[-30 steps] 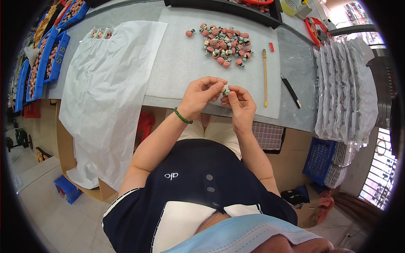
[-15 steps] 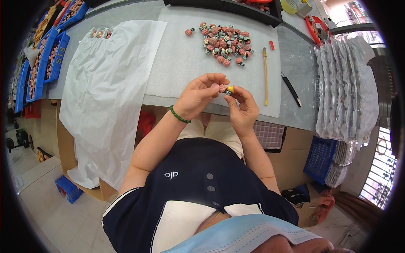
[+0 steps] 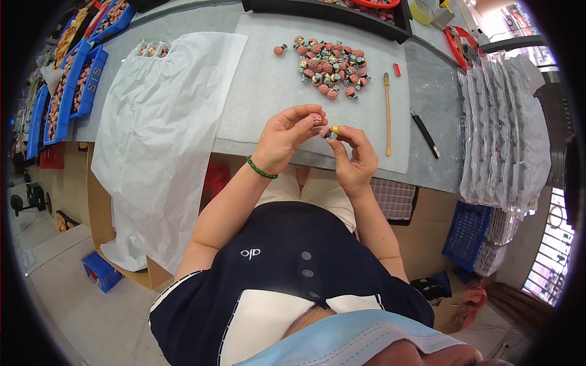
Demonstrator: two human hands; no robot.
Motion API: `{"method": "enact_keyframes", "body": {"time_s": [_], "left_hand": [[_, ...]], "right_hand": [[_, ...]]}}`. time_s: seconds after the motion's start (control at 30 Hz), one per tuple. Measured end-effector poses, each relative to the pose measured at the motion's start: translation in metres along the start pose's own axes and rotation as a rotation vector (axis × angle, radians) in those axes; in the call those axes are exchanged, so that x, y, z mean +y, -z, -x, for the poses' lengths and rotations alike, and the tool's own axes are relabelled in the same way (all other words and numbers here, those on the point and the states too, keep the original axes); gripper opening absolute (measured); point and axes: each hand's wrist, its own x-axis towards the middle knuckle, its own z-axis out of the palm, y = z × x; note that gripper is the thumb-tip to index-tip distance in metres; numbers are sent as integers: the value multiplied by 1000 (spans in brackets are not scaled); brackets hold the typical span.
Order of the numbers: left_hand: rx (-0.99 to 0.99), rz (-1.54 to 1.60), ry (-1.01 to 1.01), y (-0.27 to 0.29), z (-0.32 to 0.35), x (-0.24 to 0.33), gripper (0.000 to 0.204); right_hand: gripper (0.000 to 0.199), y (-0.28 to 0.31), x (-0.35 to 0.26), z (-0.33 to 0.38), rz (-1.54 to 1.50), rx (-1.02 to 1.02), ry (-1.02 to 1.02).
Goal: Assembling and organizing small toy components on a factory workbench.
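Between the thumb and fingers of my left hand (image 3: 282,135) is a small pink-headed figurine (image 3: 315,119). My right hand (image 3: 356,157) pinches a second pink-topped figurine (image 3: 325,132) with dark and grey-green parts. A small yellow piece (image 3: 335,129) shows at the right index fingertip; whether it is part of the figurine or a finger cover I cannot tell. Both hands meet above the near edge of the white mat (image 3: 262,91). Beyond them lies a pile of similar figurines (image 3: 332,64), and one stray figurine (image 3: 279,50) sits left of the pile.
Right of the hands lie a thin yellow stick (image 3: 387,116), a small red piece (image 3: 397,70) and a black pen-like tool (image 3: 425,133). White sheeting (image 3: 165,122) drapes over the left table edge. Blue bins (image 3: 91,79) stand far left; stacked clear trays (image 3: 500,128) stand right.
The two figurines have come slightly apart between my hands, so each pink head now shows separately. The whole view has shifted a little; the pile looks the same.
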Motion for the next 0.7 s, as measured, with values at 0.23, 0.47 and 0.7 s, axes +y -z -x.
{"method": "enact_keyframes", "body": {"time_s": [0.23, 0.47, 0.7], "left_hand": [[43, -30, -50, -4, -2, -4, 25], [14, -388, -221, 4, 1, -11, 26], [81, -715, -361, 8, 28, 22, 36]], "right_hand": [[29, -1, 2, 4, -99, 54, -63], [22, -12, -1, -3, -187, 24, -236], [14, -49, -24, -12, -386, 88, -360]]}}
